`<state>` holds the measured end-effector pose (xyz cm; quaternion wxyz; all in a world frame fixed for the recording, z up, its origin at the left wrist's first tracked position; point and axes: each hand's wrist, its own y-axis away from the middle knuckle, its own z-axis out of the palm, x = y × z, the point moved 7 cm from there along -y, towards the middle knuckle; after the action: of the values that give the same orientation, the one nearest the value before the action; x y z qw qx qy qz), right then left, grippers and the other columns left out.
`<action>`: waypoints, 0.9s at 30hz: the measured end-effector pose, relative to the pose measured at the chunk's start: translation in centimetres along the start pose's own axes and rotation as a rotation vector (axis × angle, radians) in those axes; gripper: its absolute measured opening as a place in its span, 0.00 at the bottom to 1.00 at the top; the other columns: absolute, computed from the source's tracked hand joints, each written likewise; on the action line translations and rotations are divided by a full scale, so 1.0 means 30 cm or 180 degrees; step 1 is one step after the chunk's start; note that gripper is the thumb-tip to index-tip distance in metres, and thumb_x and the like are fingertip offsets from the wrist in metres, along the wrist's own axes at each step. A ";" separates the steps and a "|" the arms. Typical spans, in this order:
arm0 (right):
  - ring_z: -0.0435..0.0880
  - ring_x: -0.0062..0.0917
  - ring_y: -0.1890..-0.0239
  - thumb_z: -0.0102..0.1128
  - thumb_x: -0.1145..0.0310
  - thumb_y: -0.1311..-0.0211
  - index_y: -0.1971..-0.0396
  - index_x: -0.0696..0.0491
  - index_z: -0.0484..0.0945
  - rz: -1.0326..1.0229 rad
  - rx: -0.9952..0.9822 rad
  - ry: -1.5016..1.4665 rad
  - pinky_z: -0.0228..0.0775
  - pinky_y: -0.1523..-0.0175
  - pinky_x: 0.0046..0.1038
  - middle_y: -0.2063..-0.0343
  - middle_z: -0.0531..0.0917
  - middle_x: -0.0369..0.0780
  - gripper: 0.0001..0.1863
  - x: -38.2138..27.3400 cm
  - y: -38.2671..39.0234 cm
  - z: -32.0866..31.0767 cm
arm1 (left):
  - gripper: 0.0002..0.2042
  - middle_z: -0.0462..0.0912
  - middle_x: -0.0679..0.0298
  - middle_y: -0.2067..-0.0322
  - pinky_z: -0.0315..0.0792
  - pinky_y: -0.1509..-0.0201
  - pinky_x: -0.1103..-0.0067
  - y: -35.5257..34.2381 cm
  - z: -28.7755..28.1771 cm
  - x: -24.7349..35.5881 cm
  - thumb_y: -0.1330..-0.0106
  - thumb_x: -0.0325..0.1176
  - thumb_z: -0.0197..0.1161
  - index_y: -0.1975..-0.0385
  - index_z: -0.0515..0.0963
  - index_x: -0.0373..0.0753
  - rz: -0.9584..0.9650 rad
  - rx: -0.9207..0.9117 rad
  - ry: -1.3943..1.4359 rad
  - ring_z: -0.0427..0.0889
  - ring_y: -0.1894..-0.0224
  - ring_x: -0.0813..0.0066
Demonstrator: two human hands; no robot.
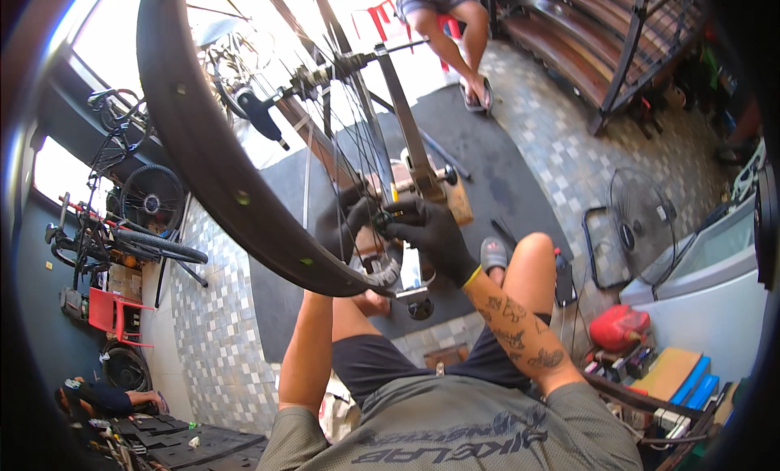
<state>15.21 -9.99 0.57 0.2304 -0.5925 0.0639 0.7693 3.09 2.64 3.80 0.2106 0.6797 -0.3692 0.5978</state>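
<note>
A bicycle wheel rim (213, 174), dark and bare of a tire, stands upright before me in a metal truing stand (404, 117). Its hub (335, 70) sits between the stand's arms, with thin spokes fanning down to the rim. My right hand (435, 234), in a black glove, pinches a small round dark tool like a spoke wrench (383, 221) among the spokes near the bottom. Behind the spokes is my left hand (344, 221), also gloved, its fingers bent close beside that tool. The rim and spokes hide part of it, and what it grips is unclear.
The stand's wooden base (459, 203) rests over a dark mat (520, 178). To the right are a floor fan (638, 215), a red container (619, 328) and a shelf of boxes. Bicycles (106, 219) and a red chair (114, 315) line the left. A person (455, 32) sits ahead.
</note>
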 end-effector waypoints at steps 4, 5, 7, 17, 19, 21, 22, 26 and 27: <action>0.88 0.22 0.50 0.66 0.78 0.35 0.45 0.67 0.79 0.0153 -0.0122 0.0164 0.80 0.45 0.24 0.53 0.89 0.44 0.19 0.007 -0.008 0.001 | 0.24 0.85 0.57 0.52 0.76 0.42 0.76 0.014 -0.011 -0.032 0.22 0.43 0.62 0.38 0.74 0.27 0.0080 0.0210 -0.0107 0.83 0.49 0.72; 0.88 0.21 0.51 0.67 0.77 0.34 0.43 0.65 0.78 0.0215 -0.0203 -0.0025 0.80 0.45 0.25 0.53 0.89 0.43 0.20 0.014 -0.013 0.004 | 0.23 0.85 0.59 0.55 0.76 0.46 0.77 0.018 -0.018 -0.030 0.21 0.43 0.61 0.40 0.76 0.28 0.0354 0.0337 -0.0348 0.83 0.53 0.75; 0.87 0.20 0.51 0.67 0.76 0.33 0.40 0.63 0.77 0.0439 -0.0286 -0.0392 0.79 0.44 0.26 0.52 0.88 0.40 0.22 0.036 -0.022 0.008 | 0.20 0.84 0.63 0.58 0.75 0.52 0.79 0.026 -0.046 -0.081 0.21 0.42 0.60 0.41 0.77 0.30 0.0214 0.0559 -0.0642 0.82 0.58 0.79; 0.81 0.28 0.41 0.65 0.69 0.37 0.31 0.65 0.64 0.0704 -0.0942 -0.0664 0.72 0.35 0.29 0.42 0.81 0.45 0.36 0.063 -0.061 0.026 | 0.21 0.84 0.66 0.52 0.77 0.53 0.79 0.006 0.016 -0.223 0.25 0.40 0.64 0.37 0.77 0.36 -0.0139 -0.1341 0.0187 0.82 0.57 0.79; 0.81 0.28 0.40 0.63 0.74 0.35 0.27 0.64 0.60 0.0887 -0.0999 -0.0823 0.73 0.35 0.29 0.41 0.80 0.45 0.37 0.060 -0.052 0.033 | 0.21 0.83 0.63 0.48 0.78 0.46 0.76 -0.009 0.028 -0.179 0.28 0.35 0.68 0.38 0.78 0.36 0.0291 -0.1634 -0.0070 0.83 0.52 0.75; 0.81 0.27 0.40 0.61 0.77 0.35 0.27 0.63 0.60 0.0837 -0.1136 -0.0502 0.73 0.35 0.29 0.41 0.80 0.45 0.37 0.032 -0.046 0.034 | 0.20 0.82 0.61 0.44 0.77 0.40 0.73 -0.017 0.025 -0.144 0.32 0.30 0.70 0.40 0.80 0.37 0.0315 -0.1660 -0.0064 0.83 0.47 0.71; 0.80 0.27 0.40 0.60 0.79 0.34 0.26 0.63 0.60 0.0800 -0.1196 -0.0366 0.74 0.35 0.29 0.41 0.80 0.45 0.36 0.016 -0.043 0.034 | 0.20 0.82 0.61 0.44 0.76 0.39 0.73 -0.012 0.029 -0.118 0.33 0.29 0.70 0.41 0.80 0.38 0.0433 -0.1675 -0.0099 0.82 0.46 0.71; 0.82 0.26 0.42 0.60 0.81 0.36 0.26 0.63 0.59 0.1036 -0.1218 0.0021 0.74 0.35 0.28 0.42 0.82 0.45 0.38 -0.013 -0.028 0.032 | 0.13 0.85 0.54 0.56 0.78 0.49 0.73 -0.011 0.047 -0.044 0.35 0.31 0.70 0.52 0.84 0.35 0.0559 -0.0774 -0.0581 0.85 0.54 0.64; 0.83 0.26 0.43 0.60 0.82 0.36 0.27 0.64 0.59 0.0969 -0.1203 -0.0024 0.74 0.35 0.28 0.43 0.83 0.45 0.37 -0.025 -0.031 0.035 | 0.12 0.88 0.46 0.65 0.79 0.57 0.70 -0.007 0.056 0.004 0.37 0.34 0.71 0.60 0.85 0.31 0.1141 -0.0246 -0.1319 0.89 0.62 0.55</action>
<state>14.84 -8.99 1.75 -0.0029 -0.6058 0.0066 0.7956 4.36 1.51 3.62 0.0472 0.7028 -0.5413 0.4592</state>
